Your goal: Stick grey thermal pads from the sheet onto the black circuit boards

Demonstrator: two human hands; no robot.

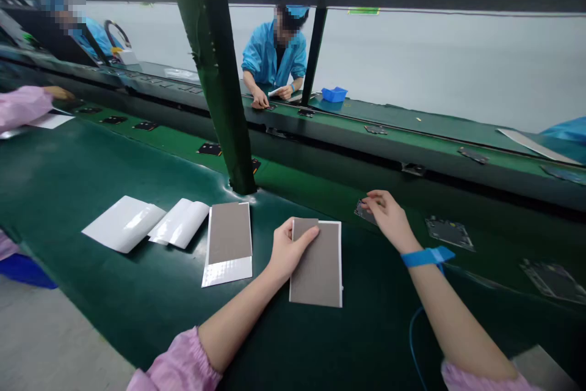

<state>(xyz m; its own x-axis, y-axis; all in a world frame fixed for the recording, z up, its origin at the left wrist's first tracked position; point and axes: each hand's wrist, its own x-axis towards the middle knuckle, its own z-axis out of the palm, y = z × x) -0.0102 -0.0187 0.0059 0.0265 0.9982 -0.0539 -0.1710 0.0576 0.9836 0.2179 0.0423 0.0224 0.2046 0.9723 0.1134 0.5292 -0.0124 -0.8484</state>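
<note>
My left hand (293, 247) grips a sheet of grey-brown pads on white backing (317, 275), thumb on top and fingers at its upper left edge. A second sheet of the same kind (229, 235) lies just left of it on the green table. My right hand (384, 214), with a blue wrist strap (428, 256), reaches over a dark circuit board (364, 211) on the green conveyor strip. Its fingertips are drawn together at the board's surface. Whether anything small is between them is hidden.
White peeled liners (123, 223) lie at the left. A green post (215, 74) rises beyond the sheets. More circuit boards (450, 232) sit along the strip. A co-worker in blue (263, 52) handles parts opposite; another person's pink sleeve (22, 107) is at far left. A blue cord (414, 336) hangs near my right arm.
</note>
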